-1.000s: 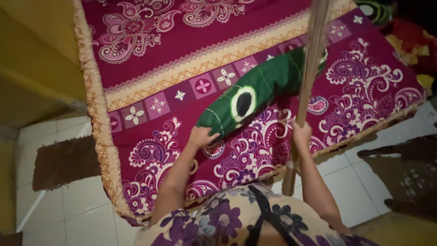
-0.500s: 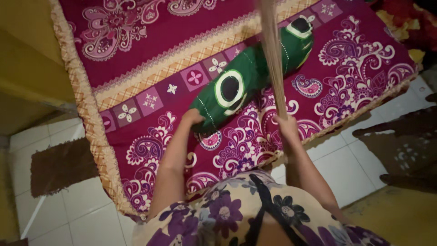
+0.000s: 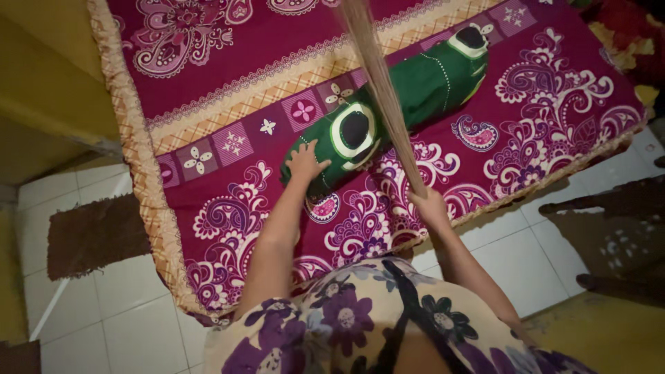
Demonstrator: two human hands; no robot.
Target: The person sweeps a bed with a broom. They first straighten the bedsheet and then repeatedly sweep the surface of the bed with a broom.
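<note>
Resting your left hand [image 3: 305, 161] open-fingered on the near end of the green bolster pillow [image 3: 395, 105], you keep your right hand [image 3: 429, 206] closed around the stick broom [image 3: 379, 90]. That pillow lies slantwise on the magenta patterned bedspread [image 3: 228, 83], the broom's bristles crossing above it.

The broom [image 3: 379, 90] now leans the other way — a second ago its stick rose up to the right, and now its bristly length slants up to the left across the green bolster [image 3: 395, 104]. The right hand [image 3: 429, 206] sits lower on it, nearer the bed's edge — the left hand [image 3: 305, 163] has slid onto the bolster's end.
</note>
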